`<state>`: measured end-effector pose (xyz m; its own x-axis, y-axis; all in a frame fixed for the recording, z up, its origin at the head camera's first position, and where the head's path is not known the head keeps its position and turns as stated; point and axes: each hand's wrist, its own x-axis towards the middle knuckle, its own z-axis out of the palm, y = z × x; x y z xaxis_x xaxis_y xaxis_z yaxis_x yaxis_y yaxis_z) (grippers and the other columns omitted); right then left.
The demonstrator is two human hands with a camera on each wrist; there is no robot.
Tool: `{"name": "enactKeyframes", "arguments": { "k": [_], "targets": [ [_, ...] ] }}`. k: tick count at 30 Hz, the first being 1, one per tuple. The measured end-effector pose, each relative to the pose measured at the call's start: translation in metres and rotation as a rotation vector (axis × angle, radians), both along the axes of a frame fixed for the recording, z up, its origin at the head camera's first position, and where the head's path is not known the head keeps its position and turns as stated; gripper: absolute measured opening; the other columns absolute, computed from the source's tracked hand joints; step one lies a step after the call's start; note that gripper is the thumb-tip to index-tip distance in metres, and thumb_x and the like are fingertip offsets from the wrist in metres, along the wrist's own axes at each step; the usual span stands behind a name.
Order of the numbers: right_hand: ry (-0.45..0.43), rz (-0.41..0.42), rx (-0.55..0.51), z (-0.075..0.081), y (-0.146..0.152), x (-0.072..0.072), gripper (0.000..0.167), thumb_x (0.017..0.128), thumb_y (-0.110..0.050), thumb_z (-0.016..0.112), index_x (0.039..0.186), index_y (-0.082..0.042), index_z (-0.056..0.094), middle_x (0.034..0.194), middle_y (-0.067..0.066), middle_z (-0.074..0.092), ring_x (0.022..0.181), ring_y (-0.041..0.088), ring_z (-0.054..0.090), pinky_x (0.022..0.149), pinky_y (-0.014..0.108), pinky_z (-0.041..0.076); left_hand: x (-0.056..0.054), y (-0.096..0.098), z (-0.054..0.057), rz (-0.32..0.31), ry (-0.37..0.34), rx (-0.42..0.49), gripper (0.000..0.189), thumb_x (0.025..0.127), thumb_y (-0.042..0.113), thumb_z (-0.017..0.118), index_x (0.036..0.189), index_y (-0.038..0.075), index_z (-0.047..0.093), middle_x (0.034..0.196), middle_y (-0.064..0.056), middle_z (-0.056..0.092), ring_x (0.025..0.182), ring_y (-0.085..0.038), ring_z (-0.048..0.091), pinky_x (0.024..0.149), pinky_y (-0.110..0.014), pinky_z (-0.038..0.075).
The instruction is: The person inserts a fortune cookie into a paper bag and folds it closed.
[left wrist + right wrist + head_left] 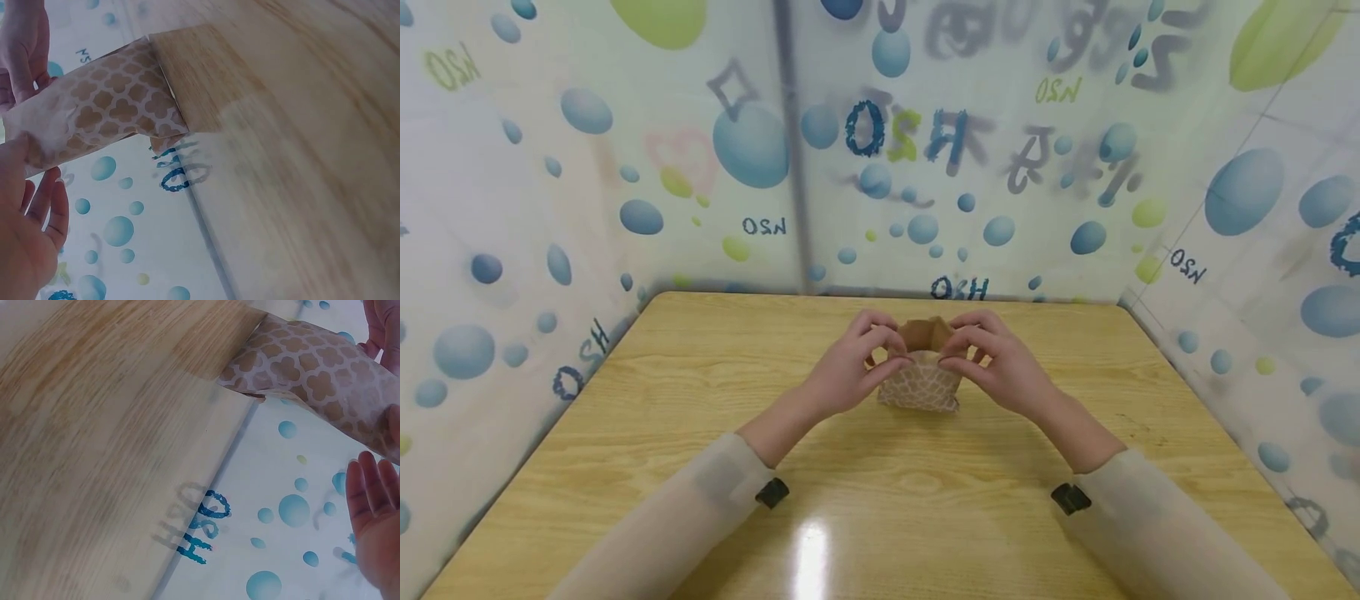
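Observation:
A small brown paper bag (pixel 920 390) with a white lattice pattern stands on the wooden table, its mouth spread and the plain brown inside showing at the top. My left hand (pixel 857 360) pinches the left side of the rim between thumb and fingers. On the opposite side, my right hand (pixel 1000 362) pinches the rim the same way. In the left wrist view the patterned front of the bag (pixel 119 100) slants down to the table. The right wrist view shows the bag (pixel 312 362) too, with part of the right hand (pixel 378 531) beside it. What the bag holds, if anything, is hidden.
The light wooden table (pixel 715 375) reaches back to a wall covering (pixel 850 217) printed with blue and green drops and lettering. Similar printed sheets stand along the left and right sides. A small dark clip (pixel 772 492) sits at the left cuff, and another dark clip (pixel 1071 498) at the right.

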<state>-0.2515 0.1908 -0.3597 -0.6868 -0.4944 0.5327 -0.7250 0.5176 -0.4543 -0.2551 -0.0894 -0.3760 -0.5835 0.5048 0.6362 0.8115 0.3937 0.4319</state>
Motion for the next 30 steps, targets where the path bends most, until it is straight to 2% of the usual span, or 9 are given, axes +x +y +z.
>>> {"name": "enactKeyframes", "arguments": {
  "k": [3, 6, 11, 14, 16, 20, 24, 28, 30],
  "targets": [
    [0.005, -0.018, 0.019, 0.000, 0.002, 0.001, 0.004, 0.098, -0.011, 0.081, 0.102, -0.011, 0.080, 0.136, 0.014, 0.063, 0.114, 0.028, 0.066, 0.077, 0.039, 0.061, -0.001, 0.000, -0.001, 0.000, 0.046, -0.013, 0.005, 0.103, 0.012, 0.077, 0.107, 0.009, 0.074, 0.130, -0.015, 0.058, 0.102, -0.027, 0.064, 0.075, -0.044, 0.061],
    [0.065, -0.025, 0.066, -0.001, 0.003, 0.001, 0.001, 0.099, -0.010, 0.080, 0.100, -0.010, 0.080, 0.133, 0.015, 0.062, 0.108, 0.029, 0.067, 0.079, 0.045, 0.062, -0.002, 0.000, -0.001, 0.003, 0.085, -0.040, 0.006, 0.107, 0.014, 0.073, 0.108, 0.009, 0.076, 0.129, -0.015, 0.058, 0.107, -0.028, 0.065, 0.082, -0.044, 0.062],
    [0.166, -0.003, 0.123, -0.001, 0.002, 0.001, 0.006, 0.098, -0.001, 0.078, 0.102, -0.006, 0.079, 0.130, 0.018, 0.061, 0.101, 0.028, 0.067, 0.078, 0.041, 0.063, -0.002, 0.001, -0.003, 0.008, 0.088, -0.063, 0.008, 0.109, 0.016, 0.070, 0.112, 0.010, 0.075, 0.134, -0.016, 0.057, 0.115, -0.029, 0.067, 0.092, -0.042, 0.062],
    [0.159, 0.009, 0.132, 0.000, 0.002, 0.003, 0.006, 0.099, -0.001, 0.077, 0.103, -0.005, 0.078, 0.132, 0.019, 0.060, 0.104, 0.028, 0.067, 0.079, 0.040, 0.063, -0.001, 0.003, -0.004, 0.000, 0.046, -0.036, 0.006, 0.106, 0.014, 0.073, 0.111, 0.010, 0.074, 0.136, -0.017, 0.056, 0.117, -0.031, 0.068, 0.097, -0.045, 0.062],
    [0.133, 0.015, 0.133, 0.000, 0.002, 0.004, 0.005, 0.101, -0.001, 0.076, 0.103, -0.006, 0.077, 0.134, 0.019, 0.060, 0.108, 0.030, 0.068, 0.082, 0.044, 0.063, 0.000, 0.004, -0.004, -0.002, -0.001, -0.009, 0.005, 0.105, 0.012, 0.076, 0.109, 0.010, 0.074, 0.139, -0.018, 0.056, 0.124, -0.034, 0.067, 0.104, -0.048, 0.060],
    [0.049, 0.012, 0.103, -0.002, 0.002, 0.005, 0.005, 0.104, -0.006, 0.074, 0.105, -0.009, 0.077, 0.136, 0.016, 0.061, 0.114, 0.030, 0.069, 0.089, 0.048, 0.063, 0.003, 0.007, -0.004, 0.004, -0.151, 0.069, 0.003, 0.104, 0.010, 0.075, 0.105, 0.007, 0.075, 0.142, -0.019, 0.060, 0.133, -0.036, 0.064, 0.102, -0.046, 0.063],
    [-0.027, 0.009, 0.022, -0.008, 0.001, 0.004, 0.008, 0.105, -0.009, 0.074, 0.112, -0.010, 0.077, 0.127, 0.011, 0.065, 0.108, 0.024, 0.069, 0.088, 0.042, 0.065, 0.006, 0.009, -0.004, 0.023, -0.269, 0.167, 0.005, 0.104, 0.009, 0.075, 0.108, 0.007, 0.078, 0.133, -0.014, 0.070, 0.121, -0.029, 0.070, 0.091, -0.035, 0.067],
    [-0.079, -0.007, -0.072, -0.010, -0.001, 0.005, 0.023, 0.103, -0.007, 0.076, 0.125, -0.008, 0.072, 0.126, 0.011, 0.067, 0.107, 0.023, 0.069, 0.088, 0.041, 0.065, 0.007, 0.011, -0.004, 0.035, -0.296, 0.241, 0.006, 0.102, 0.007, 0.077, 0.108, 0.007, 0.079, 0.124, -0.011, 0.074, 0.111, -0.026, 0.072, 0.087, -0.030, 0.066],
    [-0.114, -0.030, -0.109, -0.010, -0.003, 0.005, 0.037, 0.102, -0.007, 0.077, 0.137, -0.007, 0.065, 0.127, 0.012, 0.069, 0.108, 0.024, 0.070, 0.090, 0.042, 0.065, 0.008, 0.012, -0.004, 0.040, -0.314, 0.274, 0.006, 0.102, 0.007, 0.078, 0.108, 0.007, 0.079, 0.122, -0.011, 0.074, 0.110, -0.026, 0.073, 0.086, -0.029, 0.066]
  ]
}}
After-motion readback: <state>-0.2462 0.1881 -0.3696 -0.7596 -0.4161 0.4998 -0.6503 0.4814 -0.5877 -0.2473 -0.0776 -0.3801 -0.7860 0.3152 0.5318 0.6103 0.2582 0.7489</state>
